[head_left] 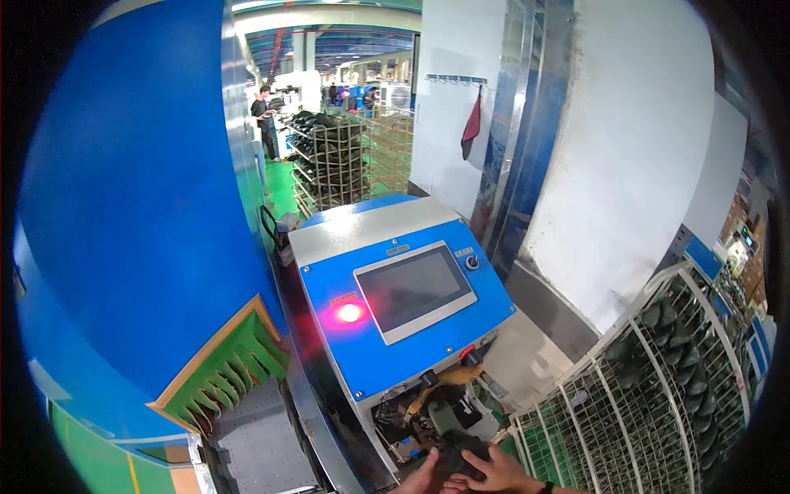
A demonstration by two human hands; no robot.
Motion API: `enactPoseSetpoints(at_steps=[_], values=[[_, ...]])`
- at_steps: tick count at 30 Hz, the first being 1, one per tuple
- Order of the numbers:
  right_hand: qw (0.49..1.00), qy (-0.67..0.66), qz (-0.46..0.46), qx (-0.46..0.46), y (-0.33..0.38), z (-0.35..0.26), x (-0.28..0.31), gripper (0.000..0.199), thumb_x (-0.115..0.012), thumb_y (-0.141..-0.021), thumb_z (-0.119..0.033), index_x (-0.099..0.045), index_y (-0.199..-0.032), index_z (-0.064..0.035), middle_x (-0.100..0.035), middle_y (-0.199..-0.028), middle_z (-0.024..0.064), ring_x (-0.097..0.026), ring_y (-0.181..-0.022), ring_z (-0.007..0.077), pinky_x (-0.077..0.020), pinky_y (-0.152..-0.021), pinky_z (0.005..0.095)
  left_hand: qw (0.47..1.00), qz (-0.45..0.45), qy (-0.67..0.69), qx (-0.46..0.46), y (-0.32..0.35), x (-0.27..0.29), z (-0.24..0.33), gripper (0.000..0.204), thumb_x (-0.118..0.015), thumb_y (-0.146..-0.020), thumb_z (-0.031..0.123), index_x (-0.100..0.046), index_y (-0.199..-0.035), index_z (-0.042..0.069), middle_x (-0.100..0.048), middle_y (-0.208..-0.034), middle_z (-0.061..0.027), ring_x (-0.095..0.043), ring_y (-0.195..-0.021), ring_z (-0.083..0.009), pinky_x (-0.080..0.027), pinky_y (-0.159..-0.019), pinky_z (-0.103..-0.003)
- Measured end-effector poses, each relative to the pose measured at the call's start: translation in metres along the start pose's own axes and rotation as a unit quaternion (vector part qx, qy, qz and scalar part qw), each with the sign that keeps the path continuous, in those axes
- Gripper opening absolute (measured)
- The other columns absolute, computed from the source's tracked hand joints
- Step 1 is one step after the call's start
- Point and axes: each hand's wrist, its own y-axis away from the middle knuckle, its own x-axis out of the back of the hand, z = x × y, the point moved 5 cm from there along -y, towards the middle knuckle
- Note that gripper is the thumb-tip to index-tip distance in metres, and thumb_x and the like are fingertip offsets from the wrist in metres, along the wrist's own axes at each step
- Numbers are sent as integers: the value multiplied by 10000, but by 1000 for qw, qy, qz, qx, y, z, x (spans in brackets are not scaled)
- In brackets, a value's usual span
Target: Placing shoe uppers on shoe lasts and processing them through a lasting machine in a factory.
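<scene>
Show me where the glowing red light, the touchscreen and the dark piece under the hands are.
Glowing red light [349, 313]: head view, centre of the lit lamp on the blue panel.
Touchscreen [414, 288]: head view, middle of the dark glass.
Dark piece [461, 451]: head view, top surface between the hands.

Both hands enter from the bottom edge, close together and touching. The left hand [421, 475] reaches forward with fingers extended and pressed down. The right hand [494, 472] lies beside it, fingers spread, with a dark band at the wrist.
</scene>
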Motion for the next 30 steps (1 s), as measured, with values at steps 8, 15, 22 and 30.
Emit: enactPoseSetpoints(at_steps=[8, 15, 22, 30], values=[[916, -282, -151, -243, 50, 34, -20, 792, -662, -953, -412, -294, -1585, -109, -588, -1329, 210, -655, -1067, 353, -527, -902, 392, 982, 82, -146, 83, -6, 35, -64, 543, -491, -1002, 585, -664, -1204, 112, -692, -993, -107, -633, -819, -235, -519, -798, -319], [640, -650, 80, -403, -13, 57, -125, 811, -741, -921, -214, -296, -1581, -59, -579, -1386, 93, -556, -1225, 160, -430, -1025, 302, 971, 161, -157, 79, 16, 24, -43, 483, -616, -989, 415, -618, -1287, 35, -643, -1220, -133, -609, -1081, -245, -494, -927, -394], [762, -575, 113, -274, 86, 90, 58, 744, -749, -911, -312, -421, -1527, -54, -564, -1397, 97, -531, -1236, 173, -407, -1055, 306, 928, 204, -298, 91, 2, 66, -44, 655, -671, -938, 490, -566, -1360, 0, -572, -1344, -176, -552, -1208, -282, -452, -1008, -445], [524, -546, 633, -166, 339, 119, 255, 643, -648, -973, -230, -378, -1502, 17, -578, -1343, 161, -634, -1122, 247, -544, -951, 385, 803, 191, -565, -5, -53, -138, -45, 723, -654, -937, 522, -514, -1428, 10, -568, -1346, -160, -546, -1142, -291, -412, -1037, -416]])
